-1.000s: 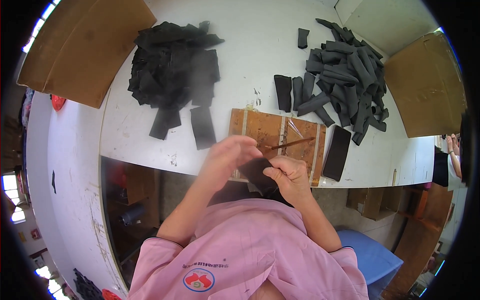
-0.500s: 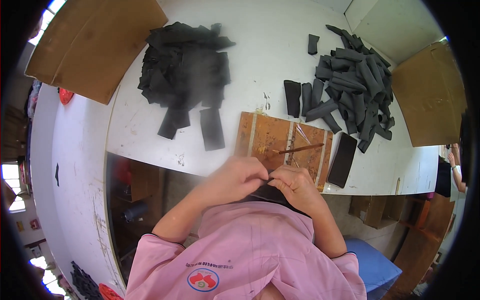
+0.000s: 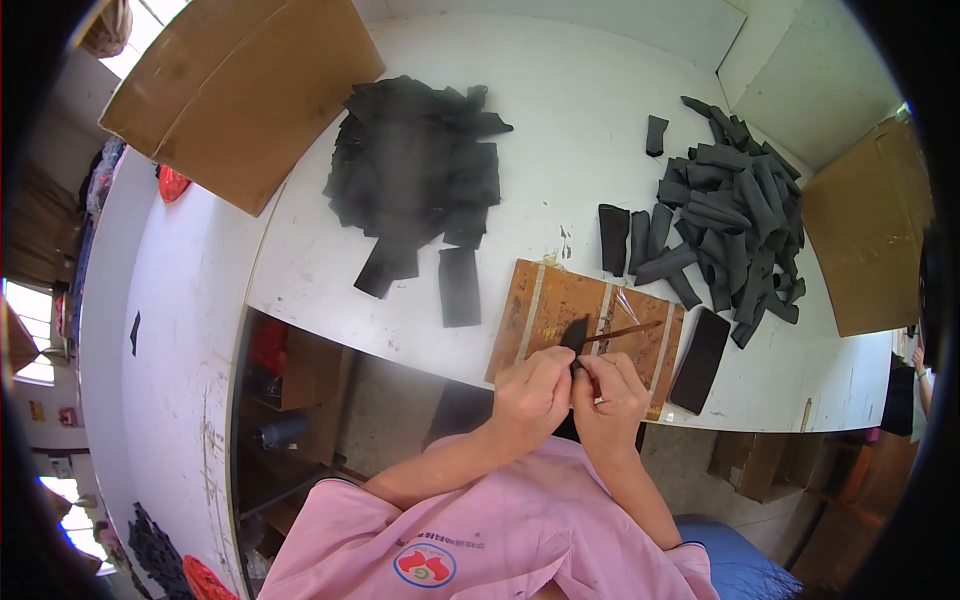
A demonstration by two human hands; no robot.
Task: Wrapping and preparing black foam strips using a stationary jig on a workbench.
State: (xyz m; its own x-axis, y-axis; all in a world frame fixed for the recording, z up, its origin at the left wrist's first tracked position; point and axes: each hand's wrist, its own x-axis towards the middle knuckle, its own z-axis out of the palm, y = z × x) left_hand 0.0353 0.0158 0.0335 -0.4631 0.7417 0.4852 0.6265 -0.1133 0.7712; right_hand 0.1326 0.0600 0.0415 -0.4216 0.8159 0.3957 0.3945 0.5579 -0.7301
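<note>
Nearest, the left hand (image 3: 532, 398) and right hand (image 3: 612, 400) meet at the white worktop (image 3: 300, 270) edge, each grip pinched together on 1 small black fabric strip (image 3: 574, 336) over the brown wooden board (image 3: 545, 310); a thin brown stick (image 3: 625, 332) lies across that board; farther off, a flat black fabric pile (image 3: 420, 180) sits left, a rolled black pieces heap (image 3: 735, 225) right.
</note>
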